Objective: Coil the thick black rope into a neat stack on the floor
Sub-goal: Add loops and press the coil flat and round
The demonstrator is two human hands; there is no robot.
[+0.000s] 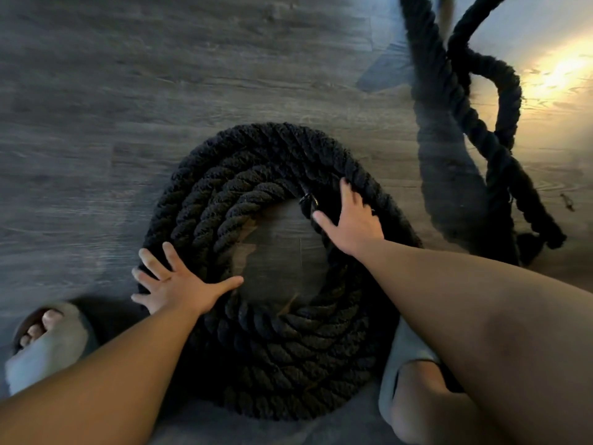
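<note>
Loose rope (423,59), far right: both strands cut off by the top edge, with one stretch blurred to a grey smear.
Coil (256,162): near right arc hidden under the right forearm (465,284); left arc partly covered by the left hand (179,290).
Rope end (308,200), at the coil's inner rim: fitting too small to identify.
Right hand (353,223): fingertips blurred.
Small object (567,202), on the floor (128,91) at right: unidentifiable.
Right slipper (401,364): mostly hidden.
</note>
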